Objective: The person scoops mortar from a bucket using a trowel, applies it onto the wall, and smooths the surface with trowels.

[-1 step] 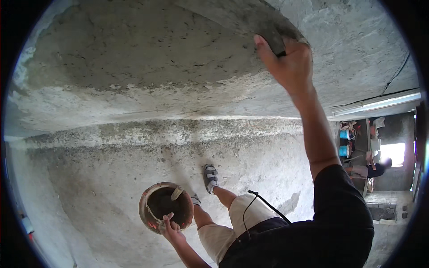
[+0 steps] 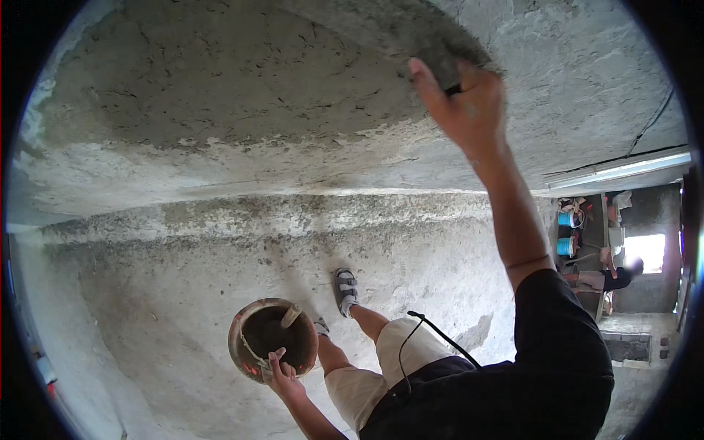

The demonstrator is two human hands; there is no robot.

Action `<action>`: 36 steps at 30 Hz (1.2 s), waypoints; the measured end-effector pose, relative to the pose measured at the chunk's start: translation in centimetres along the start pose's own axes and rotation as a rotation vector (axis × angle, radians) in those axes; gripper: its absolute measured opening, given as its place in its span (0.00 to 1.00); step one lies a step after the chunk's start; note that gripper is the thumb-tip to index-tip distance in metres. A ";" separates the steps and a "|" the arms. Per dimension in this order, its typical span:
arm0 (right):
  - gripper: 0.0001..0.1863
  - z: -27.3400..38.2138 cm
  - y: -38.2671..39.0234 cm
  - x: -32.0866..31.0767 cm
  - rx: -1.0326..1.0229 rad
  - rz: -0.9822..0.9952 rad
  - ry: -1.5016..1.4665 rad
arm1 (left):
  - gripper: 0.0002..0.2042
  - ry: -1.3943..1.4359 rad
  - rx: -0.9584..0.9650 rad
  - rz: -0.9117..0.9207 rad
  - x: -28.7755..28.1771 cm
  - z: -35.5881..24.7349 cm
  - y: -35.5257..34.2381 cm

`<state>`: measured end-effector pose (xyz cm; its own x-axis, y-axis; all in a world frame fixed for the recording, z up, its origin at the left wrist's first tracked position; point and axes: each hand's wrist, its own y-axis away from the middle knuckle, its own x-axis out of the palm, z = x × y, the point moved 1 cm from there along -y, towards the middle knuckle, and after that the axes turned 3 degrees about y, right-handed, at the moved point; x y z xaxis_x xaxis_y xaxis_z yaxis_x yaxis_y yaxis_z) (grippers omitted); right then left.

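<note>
High on the wall (image 2: 147, 172), my right hand (image 2: 471, 106) is closed around the handle of a mortar-smeared plastering trowel (image 2: 440, 62). The tool appears to lie flat on the rough surface, and its far part blends into grey plaster. A dark, damp-looking plaster patch (image 2: 242, 77) spreads to its left. Low in front of me, my left hand (image 2: 284, 372) grips the wire handle at the near rim of a round bucket (image 2: 236, 341). Dark grey mix fills part of the bucket, and a tool's stubby handle (image 2: 291, 315) sticks up from it.
My sandalled foot (image 2: 345, 291) stands on the stained concrete floor (image 2: 183, 279) beside the bucket. At far right another person (image 2: 620, 277) is near a bright window, with blue pails (image 2: 565, 246) nearby. A cable (image 2: 649, 125) runs along the wall above a light tube (image 2: 638, 170).
My right hand and the trowel have shifted slightly left along the wall. My left hand and the bucket are nearly still.
</note>
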<state>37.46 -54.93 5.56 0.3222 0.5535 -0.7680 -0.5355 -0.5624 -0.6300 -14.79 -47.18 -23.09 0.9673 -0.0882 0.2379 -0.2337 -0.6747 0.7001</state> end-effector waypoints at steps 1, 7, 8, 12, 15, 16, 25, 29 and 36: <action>0.20 -0.1 0.7 1.9 -0.012 0.021 0.055 | 0.17 0.015 -0.030 -0.022 0.2 0.1 -0.1; 0.16 0.6 16.5 23.3 0.091 1.042 0.333 | 0.19 -0.055 -0.070 -0.104 0.2 -0.8 0.9; 0.16 0.0 18.2 25.6 0.124 1.179 0.308 | 0.19 -0.066 0.023 -0.107 0.3 -1.0 1.4; 0.23 -0.5 21.6 23.4 0.154 0.897 0.203 | 0.20 -0.061 0.051 -0.100 0.8 -1.1 2.4; 0.20 -2.2 15.0 12.4 -0.114 0.300 0.198 | 0.20 -0.063 -0.011 -0.058 1.0 -0.4 1.8; 0.16 -3.2 12.0 7.7 -0.159 0.165 0.133 | 0.21 -0.080 -0.059 -0.063 1.1 -0.2 1.4; 0.28 -9.7 12.4 8.4 -0.276 0.572 0.533 | 0.19 -0.077 -0.008 -0.050 4.2 0.9 -0.4; 0.22 -9.0 22.7 21.1 0.165 1.026 0.366 | 0.21 -0.130 -0.010 -0.030 2.9 -0.2 0.1; 0.14 -1.2 11.9 7.6 -0.141 0.336 0.045 | 0.18 -0.126 -0.002 -0.045 2.2 -0.3 0.1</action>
<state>34.43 -58.14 -7.96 0.1822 0.2978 -0.9371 -0.5052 -0.7893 -0.3490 -12.69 -47.21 -22.31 0.9816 -0.1492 0.1196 -0.1896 -0.6787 0.7095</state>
